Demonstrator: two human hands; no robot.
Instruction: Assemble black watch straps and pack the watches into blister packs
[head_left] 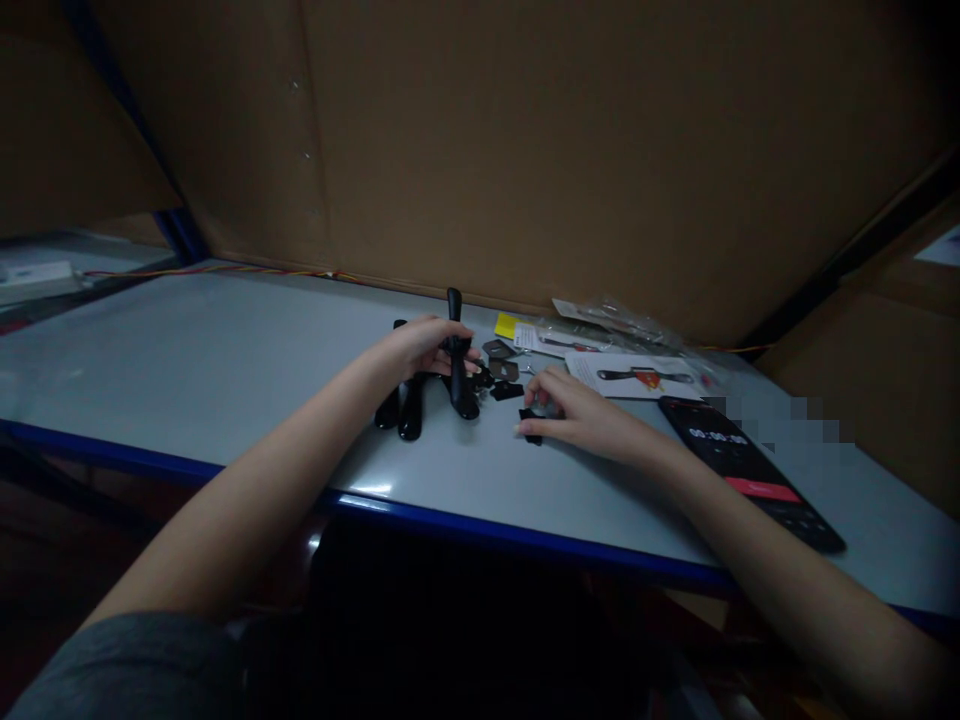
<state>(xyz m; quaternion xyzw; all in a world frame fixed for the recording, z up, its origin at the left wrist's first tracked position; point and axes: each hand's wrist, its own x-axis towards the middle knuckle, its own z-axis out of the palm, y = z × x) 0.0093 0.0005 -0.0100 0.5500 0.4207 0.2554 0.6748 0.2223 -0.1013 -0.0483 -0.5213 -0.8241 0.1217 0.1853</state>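
On the bench [225, 370], left hand [424, 347] grips a glossy handle [457, 385], right hand [581, 412] pinches a black piece [531, 427].

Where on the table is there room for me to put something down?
The widest bare patch of white tabletop lies left of the left hand. A narrower strip runs along the blue front edge, below the right hand. It's crowded in the middle and right: black plastic parts, printed card, plastic bag, phone.

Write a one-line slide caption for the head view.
Left hand grips an upright black handle while right hand touches a small black part on a bench, beside a phone.
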